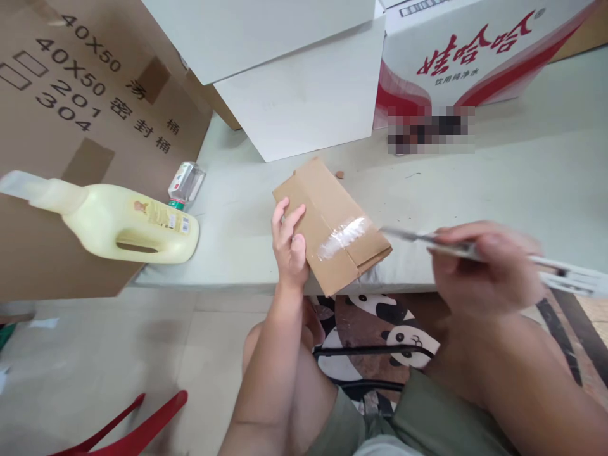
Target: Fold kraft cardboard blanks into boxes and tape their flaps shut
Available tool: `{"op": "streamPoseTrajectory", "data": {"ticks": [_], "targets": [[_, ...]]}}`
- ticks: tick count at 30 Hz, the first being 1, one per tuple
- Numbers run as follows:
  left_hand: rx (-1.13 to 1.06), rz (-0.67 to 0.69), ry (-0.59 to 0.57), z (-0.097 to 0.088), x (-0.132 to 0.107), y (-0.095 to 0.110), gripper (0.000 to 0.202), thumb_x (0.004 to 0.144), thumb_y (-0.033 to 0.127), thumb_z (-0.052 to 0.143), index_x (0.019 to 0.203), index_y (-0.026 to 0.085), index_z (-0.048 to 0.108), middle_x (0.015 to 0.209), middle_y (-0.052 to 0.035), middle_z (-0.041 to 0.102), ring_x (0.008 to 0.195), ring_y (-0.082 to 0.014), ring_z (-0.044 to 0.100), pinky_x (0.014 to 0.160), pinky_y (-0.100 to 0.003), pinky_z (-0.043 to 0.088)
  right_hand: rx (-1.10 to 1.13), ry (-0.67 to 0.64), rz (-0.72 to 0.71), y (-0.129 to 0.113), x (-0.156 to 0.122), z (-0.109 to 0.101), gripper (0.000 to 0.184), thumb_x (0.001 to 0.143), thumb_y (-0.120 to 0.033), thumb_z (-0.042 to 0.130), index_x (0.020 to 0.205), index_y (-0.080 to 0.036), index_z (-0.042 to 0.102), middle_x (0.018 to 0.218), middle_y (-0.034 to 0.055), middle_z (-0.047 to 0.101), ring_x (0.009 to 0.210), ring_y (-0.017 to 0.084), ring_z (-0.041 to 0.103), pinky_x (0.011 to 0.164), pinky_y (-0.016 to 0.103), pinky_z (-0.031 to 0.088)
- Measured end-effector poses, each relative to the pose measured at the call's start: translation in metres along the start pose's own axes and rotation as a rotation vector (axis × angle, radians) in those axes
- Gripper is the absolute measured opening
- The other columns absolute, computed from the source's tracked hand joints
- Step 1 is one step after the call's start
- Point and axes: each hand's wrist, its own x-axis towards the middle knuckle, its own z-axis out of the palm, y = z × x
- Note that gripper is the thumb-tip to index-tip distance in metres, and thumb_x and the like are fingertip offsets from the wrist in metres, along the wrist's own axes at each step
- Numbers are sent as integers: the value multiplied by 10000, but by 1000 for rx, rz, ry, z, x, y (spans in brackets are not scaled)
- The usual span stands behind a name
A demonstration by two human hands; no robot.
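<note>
Now I see the box [323, 206] on the desk [237, 250], slanting lengthwise far-left to near-right, my half-open left hand [292, 247] against its left edge, my right hand [489, 269] clenching a knife [567, 273] just beside its right.

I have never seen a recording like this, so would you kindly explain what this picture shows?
There is no machine: these are a person's bare hands, seen by a camera worn on the head, looking forward and down. The left hand steadies a small cardboard box with clear tape on it. The right hand holds a white-handled, knife-like tool, blurred, its tip near the box. On the pale-covered table beyond stand a white box and a drinking-water carton; a green-capped clear bottle is at left.
</note>
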Motion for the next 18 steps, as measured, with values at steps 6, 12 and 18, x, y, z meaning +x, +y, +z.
{"op": "streamPoseTrajectory", "data": {"ticks": [6, 12, 18], "targets": [[-21, -72, -5, -20, 7, -13, 522, 947, 583, 439, 1272, 241, 662, 1509, -109, 509, 1473, -304, 384, 1234, -500, 266, -629, -3, 119, 50, 26, -9, 393, 796, -340, 651, 1175, -247, 701, 843, 57, 741, 708, 231, 669, 662, 372, 535], [-291, -465, 188, -31, 20, -19, 403, 811, 477, 604, 1133, 245, 674, 1496, -88, 539, 1469, -287, 410, 1174, -407, 386, -853, -343, 42, 84, 21, -5, 596, 829, -160, 465, 1406, -232, 594, 1124, 122, 734, 1021, 333, 664, 878, 506, 537], [-579, -822, 215, -39, 24, -13, 575, 702, 690, 646, 1051, 234, 652, 1118, -92, 727, 1142, -309, 677, 878, -405, 580, -821, -263, 38, 79, 40, -4, 507, 858, -212, 468, 1337, -209, 634, 1165, 141, 694, 1084, 325, 640, 978, 513, 508]]}}
